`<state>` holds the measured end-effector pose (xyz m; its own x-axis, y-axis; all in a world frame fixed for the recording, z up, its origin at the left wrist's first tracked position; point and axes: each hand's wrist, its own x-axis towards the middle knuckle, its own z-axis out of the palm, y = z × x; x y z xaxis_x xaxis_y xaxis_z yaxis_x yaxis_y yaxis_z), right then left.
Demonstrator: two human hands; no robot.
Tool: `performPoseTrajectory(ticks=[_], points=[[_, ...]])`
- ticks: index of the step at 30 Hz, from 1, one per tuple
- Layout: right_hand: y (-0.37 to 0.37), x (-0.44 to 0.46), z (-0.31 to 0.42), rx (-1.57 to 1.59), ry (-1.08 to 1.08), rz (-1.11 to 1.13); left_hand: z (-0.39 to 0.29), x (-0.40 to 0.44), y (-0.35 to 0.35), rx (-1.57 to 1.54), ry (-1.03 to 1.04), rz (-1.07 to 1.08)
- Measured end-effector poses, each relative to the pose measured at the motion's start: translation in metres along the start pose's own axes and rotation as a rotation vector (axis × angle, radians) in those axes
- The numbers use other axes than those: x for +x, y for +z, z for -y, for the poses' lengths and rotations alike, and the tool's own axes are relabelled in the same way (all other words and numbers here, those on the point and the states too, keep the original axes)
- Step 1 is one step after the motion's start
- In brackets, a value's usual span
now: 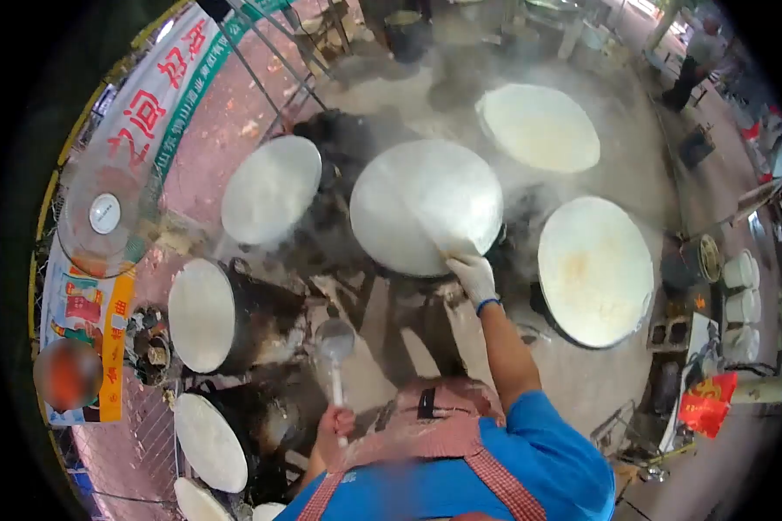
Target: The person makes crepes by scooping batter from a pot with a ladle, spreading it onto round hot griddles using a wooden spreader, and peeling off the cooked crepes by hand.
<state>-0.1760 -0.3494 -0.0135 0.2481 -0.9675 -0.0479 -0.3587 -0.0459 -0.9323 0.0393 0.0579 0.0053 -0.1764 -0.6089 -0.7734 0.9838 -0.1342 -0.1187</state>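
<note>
My left hand (336,423), bare, is closed around the white handle of a ladle (334,340). The ladle's round metal bowl points away from me, above the floor. My right hand (473,276), in a white glove, is at the near right rim of the middle round griddle (408,200), with its fingers closed. Something brownish shows at the fingertips, too blurred to name. A pale, shiny layer covers this griddle, and a faint slanted edge crosses it towards the glove. Steam drifts around it.
More round griddles with pale tops stand around me: one far right (543,128), one right (593,269), one left (274,189), several lower left. White buckets (742,306) line the right side. A pedestal fan (104,214) stands left. A person (697,61) is at the back right.
</note>
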Motion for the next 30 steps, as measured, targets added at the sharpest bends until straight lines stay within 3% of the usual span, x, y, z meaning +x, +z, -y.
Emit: performPoseTrajectory(ticks=[1, 2, 4, 6, 7, 8, 10, 12, 14, 15, 16, 17, 20, 21, 23, 24, 27, 30], points=[[-0.002, 0.003, -0.016, -0.249, -0.102, -0.018, -0.003, -0.004, 0.006, 0.203, 0.098, -0.061], [-0.026, -0.005, -0.01, 0.117, -0.015, 0.013, -0.007, -0.009, 0.021, 0.107, 0.089, -0.075], [-0.048, -0.016, 0.004, 0.823, 0.331, -0.209, -0.018, -0.022, 0.012, 0.299, 0.219, -0.064], [-0.028, -0.009, -0.101, 0.441, 0.355, -0.16, -0.037, -0.023, -0.006, 0.314, 0.219, -0.002], [-0.003, -0.04, -0.046, 0.536, 0.268, -0.243, -0.044, -0.019, -0.011, 0.275, 0.178, 0.046], [0.013, -0.052, -0.044, 0.336, 0.193, -0.193, -0.044, -0.017, -0.006, 0.204, 0.168, -0.018], [0.017, -0.068, -0.002, 0.493, 0.499, -0.073, -0.043, -0.018, 0.02, 0.055, 0.161, -0.158], [-0.011, -0.062, 0.01, 0.34, 0.455, -0.104, -0.038, -0.024, 0.026, 0.005, 0.154, -0.134], [-0.026, -0.015, -0.052, 0.402, 0.14, -0.307, -0.049, -0.021, 0.009, 0.063, 0.172, -0.109], [-0.047, 0.01, -0.057, 0.259, 0.211, -0.331, -0.051, -0.021, 0.008, 0.011, 0.098, -0.036], [-0.063, 0.03, -0.044, 0.111, 0.287, -0.352, -0.039, -0.025, 0.038, 0.101, 0.197, -0.196], [-0.067, 0.04, -0.03, -0.371, 0.166, -0.353, -0.042, -0.02, 0.035, 0.092, 0.181, -0.176], [-0.062, 0.049, -0.009, -0.878, 0.096, 0.055, -0.059, 0.003, 0.031, 0.021, 0.085, -0.067], [-0.065, 0.042, 0.006, -0.897, 0.121, 0.163, -0.064, 0.009, 0.028, -0.018, 0.044, -0.027], [-0.085, 0.025, -0.004, -0.852, -0.05, 0.153, -0.081, 0.031, 0.034, -0.046, -0.006, 0.031], [-0.097, 0.02, -0.009, -0.831, -0.142, 0.147, -0.084, 0.039, 0.055, 0.044, 0.09, -0.076], [-0.1, 0.004, 0.007, -0.153, 0.218, -0.149, -0.108, 0.079, 0.106, 0.103, -0.042, 0.098], [-0.084, -0.013, -0.021, -0.948, -0.049, 0.086, -0.108, 0.117, 0.179, 0.2, 0.055, 0.112]])
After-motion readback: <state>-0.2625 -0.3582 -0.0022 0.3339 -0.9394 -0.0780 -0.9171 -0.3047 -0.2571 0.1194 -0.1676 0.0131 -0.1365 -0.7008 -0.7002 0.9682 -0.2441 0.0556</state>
